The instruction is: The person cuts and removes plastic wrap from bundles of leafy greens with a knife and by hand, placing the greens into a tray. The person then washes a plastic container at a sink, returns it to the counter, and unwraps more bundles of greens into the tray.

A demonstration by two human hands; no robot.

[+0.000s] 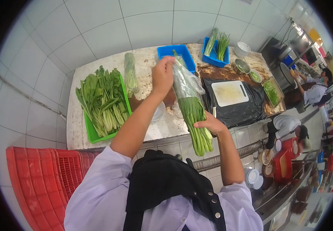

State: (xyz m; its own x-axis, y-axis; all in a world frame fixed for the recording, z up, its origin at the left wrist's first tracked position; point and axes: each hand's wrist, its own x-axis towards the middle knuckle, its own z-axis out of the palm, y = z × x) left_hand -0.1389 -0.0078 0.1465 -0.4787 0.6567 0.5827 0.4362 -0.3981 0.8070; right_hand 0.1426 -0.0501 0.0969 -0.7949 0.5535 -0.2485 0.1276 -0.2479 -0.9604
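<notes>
A bunch of leafy greens [192,115] with pale green stems hangs tilted in front of me, its leafy end inside a clear plastic bag [185,82]. My left hand [162,75] is closed on the bag's upper end. Lower down, my right hand [212,125] grips the bunch near its stems, which stick out bare below. On the left, a green tray [93,134] holds a heap of loose leafy greens [103,98]. Behind it lies another bagged bunch [130,71] on the table. A white bowl [158,111] is partly hidden by my left forearm.
The worn table [78,144] also bears a blue tray [189,63], a blue bin with greens [214,59], bowls [242,48], a white cutting board [230,93] on black plastic [220,119], and a tray of chopped greens [270,92]. Red crates [35,173] stand left. Other people work at right.
</notes>
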